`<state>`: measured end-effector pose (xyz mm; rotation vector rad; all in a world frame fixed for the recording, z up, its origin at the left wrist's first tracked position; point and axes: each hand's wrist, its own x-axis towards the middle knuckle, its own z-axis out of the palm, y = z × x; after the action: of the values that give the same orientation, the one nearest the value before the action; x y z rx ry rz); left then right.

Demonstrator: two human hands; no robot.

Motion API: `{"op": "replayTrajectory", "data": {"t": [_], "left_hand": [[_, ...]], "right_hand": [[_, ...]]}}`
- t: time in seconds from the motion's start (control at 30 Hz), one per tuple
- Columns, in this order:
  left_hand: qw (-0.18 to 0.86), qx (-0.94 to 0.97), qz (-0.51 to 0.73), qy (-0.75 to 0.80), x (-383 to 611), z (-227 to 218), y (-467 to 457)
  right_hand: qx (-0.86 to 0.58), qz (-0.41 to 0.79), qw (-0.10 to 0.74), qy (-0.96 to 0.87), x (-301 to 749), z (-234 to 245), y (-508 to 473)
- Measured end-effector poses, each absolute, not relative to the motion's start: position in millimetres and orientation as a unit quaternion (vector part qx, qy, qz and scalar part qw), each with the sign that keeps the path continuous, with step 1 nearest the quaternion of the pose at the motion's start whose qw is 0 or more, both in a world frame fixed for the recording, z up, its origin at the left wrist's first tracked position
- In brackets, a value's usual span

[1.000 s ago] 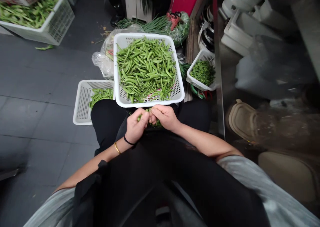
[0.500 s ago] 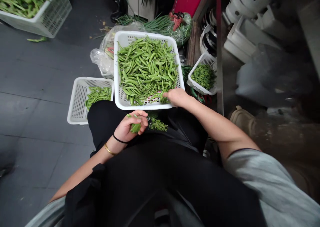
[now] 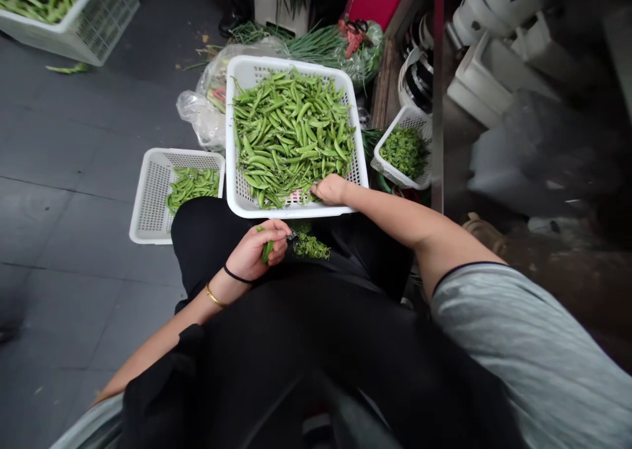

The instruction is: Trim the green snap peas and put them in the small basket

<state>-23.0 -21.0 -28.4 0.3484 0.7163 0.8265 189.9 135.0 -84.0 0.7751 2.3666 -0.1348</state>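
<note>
A large white plastic basket [image 3: 360,166] rests by my knees, heaped with green pea pods [image 3: 291,126]. My right hand [image 3: 332,189] reaches into its near right part, fingers bent down at the pods; whether they pinch one is hidden. Below the near rim, my left hand [image 3: 266,245] is closed around several pea pods [image 3: 267,250], which poke out between thumb and palm. Small green trimmings [image 3: 311,245] lie just right of that hand, over my lap. To the left, a smaller white basket [image 3: 151,199] holds a few pea pods [image 3: 195,189].
A small white basket of leafy greens [image 3: 405,151] stands at right, beside a metal edge [image 3: 438,106]. Behind the large basket lie green onions [image 3: 316,46] and plastic bags [image 3: 200,116]. Another crate [image 3: 106,21] of greens is at upper left. A black boot [image 3: 234,8] shows at the top.
My right hand has moved left along the near side of the large basket. My left hand's fingers have closed more tightly around the pea pods.
</note>
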Motion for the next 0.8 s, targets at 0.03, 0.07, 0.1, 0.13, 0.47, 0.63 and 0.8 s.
{"op": "replayTrajectory", "data": {"t": [0.03,0.07,0.1,0.13,0.47,0.63,0.8], "left_hand": [[0.838,0.166,0.392,0.342,-23,-28,-22],[0.836,0.167,0.393,0.345,-23,-27,-22],[0.835,0.169,0.394,0.347,-24,-26,-23],[0.833,0.17,0.395,0.348,-24,-26,-23],[0.797,0.184,0.426,0.386,-26,-23,-23],[0.777,0.215,0.449,0.384,-4,-22,-4],[0.784,0.262,0.42,0.375,19,-9,39]], "right_hand": [[0.294,-0.053,0.319,0.899,187,-84,137],[0.294,-0.054,0.318,0.9,183,-82,140],[0.298,-0.055,0.312,0.9,180,-80,143],[0.311,-0.058,0.298,0.901,178,-76,147],[0.457,-0.597,-0.24,0.614,226,-16,110],[0.368,-0.736,-0.362,0.438,210,-15,70],[0.345,-0.745,-0.439,0.365,178,-24,86]]}}
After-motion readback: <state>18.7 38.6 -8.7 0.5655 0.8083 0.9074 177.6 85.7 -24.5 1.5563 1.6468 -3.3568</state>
